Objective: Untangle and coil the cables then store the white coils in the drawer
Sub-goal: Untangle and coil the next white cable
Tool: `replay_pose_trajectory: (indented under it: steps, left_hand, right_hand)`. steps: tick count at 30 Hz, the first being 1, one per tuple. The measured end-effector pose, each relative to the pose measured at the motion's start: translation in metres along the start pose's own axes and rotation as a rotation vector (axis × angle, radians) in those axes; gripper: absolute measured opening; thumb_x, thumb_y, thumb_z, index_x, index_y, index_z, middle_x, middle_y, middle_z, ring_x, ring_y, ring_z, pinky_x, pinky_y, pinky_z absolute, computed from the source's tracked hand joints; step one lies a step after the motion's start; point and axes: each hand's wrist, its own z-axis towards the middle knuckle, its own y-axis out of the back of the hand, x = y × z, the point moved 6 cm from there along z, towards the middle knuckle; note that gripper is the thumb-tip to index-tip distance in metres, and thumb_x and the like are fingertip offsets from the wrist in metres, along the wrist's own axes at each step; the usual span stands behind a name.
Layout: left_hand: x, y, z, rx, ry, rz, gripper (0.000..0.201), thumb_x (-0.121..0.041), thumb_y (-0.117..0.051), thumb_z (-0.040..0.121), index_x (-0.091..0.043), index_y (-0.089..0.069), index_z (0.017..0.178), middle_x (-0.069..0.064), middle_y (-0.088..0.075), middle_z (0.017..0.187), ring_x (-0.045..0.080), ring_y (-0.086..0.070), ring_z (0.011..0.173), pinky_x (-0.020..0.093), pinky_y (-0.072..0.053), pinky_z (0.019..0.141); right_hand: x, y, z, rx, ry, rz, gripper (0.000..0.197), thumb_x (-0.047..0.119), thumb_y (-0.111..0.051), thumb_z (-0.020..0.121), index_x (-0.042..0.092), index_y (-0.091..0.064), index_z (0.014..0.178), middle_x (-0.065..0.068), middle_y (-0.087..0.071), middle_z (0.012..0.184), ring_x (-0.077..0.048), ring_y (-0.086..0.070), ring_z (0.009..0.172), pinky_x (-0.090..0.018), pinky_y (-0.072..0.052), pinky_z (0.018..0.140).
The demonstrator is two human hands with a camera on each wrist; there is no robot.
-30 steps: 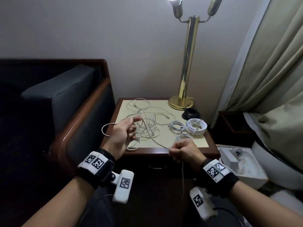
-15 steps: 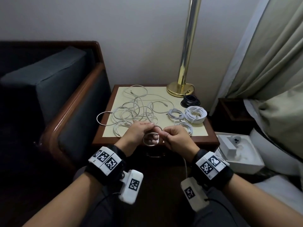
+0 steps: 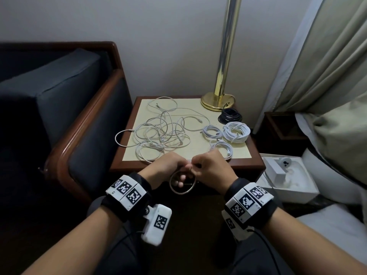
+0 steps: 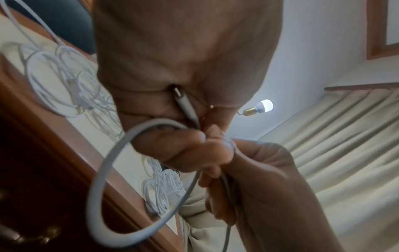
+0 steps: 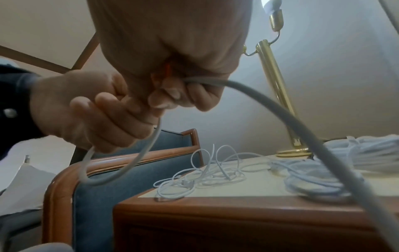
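A tangle of white cables (image 3: 162,133) lies on the cream top of the side table (image 3: 198,116). Three white coils (image 3: 236,132) sit at its right. In front of the table edge my hands meet. My left hand (image 3: 183,170) pinches a small loop of white cable (image 3: 183,190), with the cable's plug (image 4: 183,100) tucked in its palm. My right hand (image 3: 195,167) pinches the same cable (image 5: 302,136) beside the left fingers (image 5: 103,105); the rest of it hangs down. The drawer front below the table is mostly hidden behind my hands; its handle (image 4: 32,237) shows.
A brass lamp base (image 3: 217,101) and a black cable coil (image 3: 230,116) stand at the table's back right. A dark armchair (image 3: 59,96) is close on the left. To the right are a curtain (image 3: 327,66) and an open white box (image 3: 288,175).
My left hand left the tangle and came back to the table's front edge. Both hands drew together and the cable between them now forms a small loop.
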Motion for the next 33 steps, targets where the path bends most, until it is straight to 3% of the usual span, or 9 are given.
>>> replay_pose_trajectory:
  steps: [4,7,12,15,19,25,29,33]
  left_hand:
    - [0.015,0.0,0.002,0.063,0.094,-0.04,0.032,-0.009,-0.046,0.09,-0.009,-0.05,0.058,-0.002,-0.031,0.05,0.007,-0.023,0.038,0.016,-0.019,0.036]
    - [0.023,0.004,0.002,0.135,0.114,-0.268,0.032,-0.015,-0.042,0.089,-0.015,-0.043,0.058,-0.006,-0.02,0.048,0.005,-0.015,0.035,0.019,-0.009,0.038]
    - [0.027,0.027,0.004,0.123,0.09,-0.722,0.032,-0.02,-0.037,0.093,-0.018,-0.038,0.062,-0.007,-0.026,0.048,0.004,-0.021,0.032,0.017,-0.02,0.034]
    - [0.027,0.032,0.005,0.066,0.009,-0.829,0.032,-0.021,-0.033,0.096,-0.018,-0.037,0.064,-0.007,-0.026,0.05,0.004,-0.022,0.033,0.017,-0.021,0.035]
    - [0.028,0.041,0.007,-0.035,-0.144,-0.962,0.032,-0.023,-0.032,0.099,-0.018,-0.039,0.068,-0.006,-0.028,0.052,0.004,-0.023,0.035,0.018,-0.019,0.038]
    - [0.035,0.059,0.009,-0.207,-0.262,-1.043,0.032,-0.024,-0.031,0.101,-0.018,-0.043,0.072,-0.007,-0.029,0.054,0.004,-0.023,0.035,0.017,-0.016,0.04]
    - [0.039,0.064,0.008,-0.308,-0.291,-0.945,0.031,-0.024,-0.031,0.103,-0.017,-0.045,0.077,-0.007,-0.03,0.055,0.004,-0.022,0.037,0.018,-0.013,0.045]
    - [0.039,0.065,0.002,-0.391,-0.33,-0.771,0.032,-0.028,-0.032,0.105,-0.015,-0.051,0.083,-0.006,-0.032,0.057,0.004,-0.023,0.039,0.016,-0.021,0.042]
  right_hand:
    - [-0.011,-0.013,-0.005,0.075,-0.143,0.148,0.051,0.03,-0.072,0.082,0.024,-0.041,0.043,0.008,-0.035,0.039,-0.009,-0.031,0.041,-0.027,-0.029,0.047]
    - [-0.029,-0.018,-0.011,0.106,-0.333,0.38,0.044,0.033,-0.071,0.084,0.018,-0.045,0.051,0.011,-0.037,0.044,-0.004,-0.032,0.045,-0.024,-0.028,0.047]
    - [-0.067,-0.024,-0.037,0.052,-0.584,0.792,0.023,0.007,-0.069,0.085,0.008,-0.055,0.067,0.006,-0.049,0.043,-0.007,-0.041,0.038,-0.018,-0.034,0.043]
    - [-0.086,-0.032,-0.046,-0.045,-0.706,0.845,0.016,-0.004,-0.068,0.082,0.005,-0.058,0.072,0.003,-0.059,0.053,-0.011,-0.05,0.048,-0.019,-0.04,0.045]
    - [-0.102,-0.049,-0.056,-0.084,-0.851,0.773,0.021,0.001,-0.075,0.078,0.007,-0.057,0.067,-0.003,-0.06,0.059,-0.008,-0.052,0.047,-0.018,-0.041,0.045]
    - [-0.091,-0.073,-0.063,-0.008,-0.872,0.701,0.024,0.005,-0.076,0.077,0.009,-0.058,0.064,-0.007,-0.062,0.061,-0.013,-0.055,0.048,-0.023,-0.044,0.048]
    - [-0.08,-0.073,-0.052,0.052,-0.821,0.562,0.026,0.007,-0.075,0.079,0.012,-0.059,0.059,-0.001,-0.06,0.051,-0.014,-0.055,0.046,-0.025,-0.046,0.049]
    - [-0.062,-0.072,-0.043,0.168,-0.735,0.471,0.027,0.008,-0.07,0.083,0.014,-0.061,0.058,0.004,-0.055,0.044,-0.008,-0.05,0.041,-0.021,-0.042,0.046]
